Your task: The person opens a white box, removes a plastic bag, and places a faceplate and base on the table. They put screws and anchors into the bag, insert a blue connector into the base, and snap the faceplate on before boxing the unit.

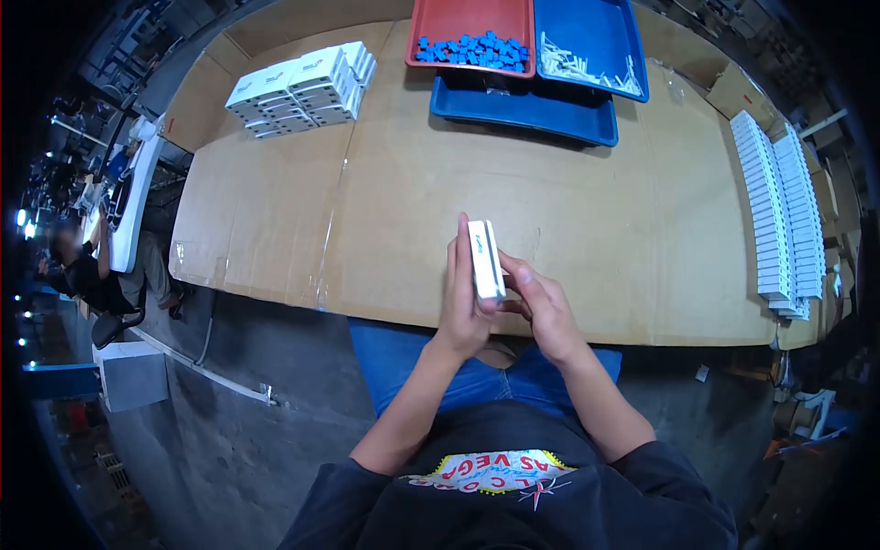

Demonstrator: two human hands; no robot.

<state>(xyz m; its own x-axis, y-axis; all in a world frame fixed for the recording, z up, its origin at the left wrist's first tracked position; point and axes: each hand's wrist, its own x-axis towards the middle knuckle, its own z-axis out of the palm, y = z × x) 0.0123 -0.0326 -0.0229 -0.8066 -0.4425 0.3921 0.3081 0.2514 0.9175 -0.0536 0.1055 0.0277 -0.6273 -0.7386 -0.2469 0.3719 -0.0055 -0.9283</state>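
A small white box (483, 257) with dark print stands on its narrow side between my two hands, just above the near edge of the table. My left hand (465, 307) lies along its left side, palm against it and fingers pointing forward. On the other side my right hand (543, 307) grips the box's right face and lower edge with bent fingers. Part of the right fingers is hidden behind the box.
A cardboard-covered table (412, 202) spreads before me. Stacked white boxes (298, 87) stand at the back left. Long rows of white boxes (779, 211) line the right edge. A red tray (472, 18) holds blue pieces; a blue tray (596, 41) holds white sticks. A person (92, 275) sits far left.
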